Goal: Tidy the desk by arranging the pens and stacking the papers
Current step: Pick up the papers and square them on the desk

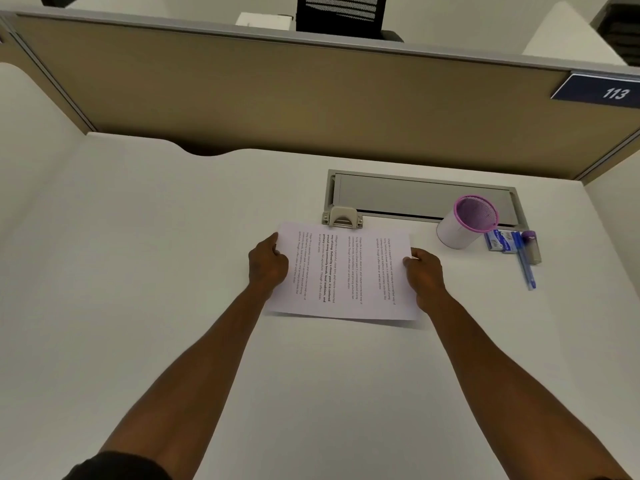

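Note:
A sheaf of printed white papers [343, 275] sits at the middle of the white desk [156, 237], its near edge casting a thin shadow. My left hand [268, 263] grips its left edge and my right hand [424, 275] grips its right edge, thumbs on top. To the right stands a white pen cup with a pink mesh rim [465, 223]; nothing shows inside it. A blue pen [524, 263] lies just right of the cup, partly across a small blue box [502, 241].
A grey cable hatch [422, 197] with a beige latch [343, 216] lies in the desk just behind the papers. A tan partition [277, 98] with a "113" plate [602, 91] walls off the back. A purple-topped grey item [531, 244] lies by the pen.

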A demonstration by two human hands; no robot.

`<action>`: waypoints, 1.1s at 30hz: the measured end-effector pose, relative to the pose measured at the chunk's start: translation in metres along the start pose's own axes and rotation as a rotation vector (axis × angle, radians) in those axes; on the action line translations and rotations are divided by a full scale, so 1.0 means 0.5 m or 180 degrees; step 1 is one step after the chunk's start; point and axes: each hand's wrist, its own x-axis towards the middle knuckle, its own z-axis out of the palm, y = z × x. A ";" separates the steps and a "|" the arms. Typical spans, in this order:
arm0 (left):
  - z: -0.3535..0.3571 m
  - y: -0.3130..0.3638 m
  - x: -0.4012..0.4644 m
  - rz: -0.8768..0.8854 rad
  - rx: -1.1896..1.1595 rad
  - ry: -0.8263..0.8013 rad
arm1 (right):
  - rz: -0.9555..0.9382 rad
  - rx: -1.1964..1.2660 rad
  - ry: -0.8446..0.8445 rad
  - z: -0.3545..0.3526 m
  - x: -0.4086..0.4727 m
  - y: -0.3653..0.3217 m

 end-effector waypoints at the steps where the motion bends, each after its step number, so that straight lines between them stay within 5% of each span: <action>1: 0.000 -0.001 0.000 -0.0012 -0.0003 0.0015 | 0.0002 0.0010 -0.0004 0.001 0.000 0.001; 13: 0.001 0.010 0.016 0.0007 -0.0124 0.0100 | -0.0022 0.0205 0.0088 -0.003 0.009 -0.009; 33: 0.026 -0.023 0.036 0.0864 0.0651 0.0153 | -0.1161 -0.1330 0.0650 0.008 0.017 -0.022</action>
